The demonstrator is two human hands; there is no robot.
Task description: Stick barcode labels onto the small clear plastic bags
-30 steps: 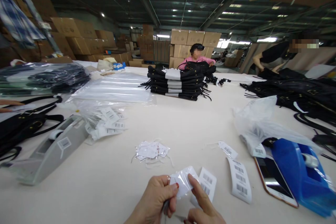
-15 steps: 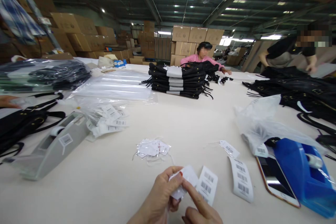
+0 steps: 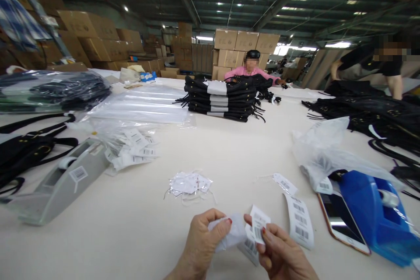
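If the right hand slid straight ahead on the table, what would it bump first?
Probably the small loose barcode tag, past the label the right hand holds. Depth is hard to judge.

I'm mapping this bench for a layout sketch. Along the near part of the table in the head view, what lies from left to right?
Grey tape dispenser → pile of white tags → left hand → right hand → barcode label strip → phone → blue tape dispenser.
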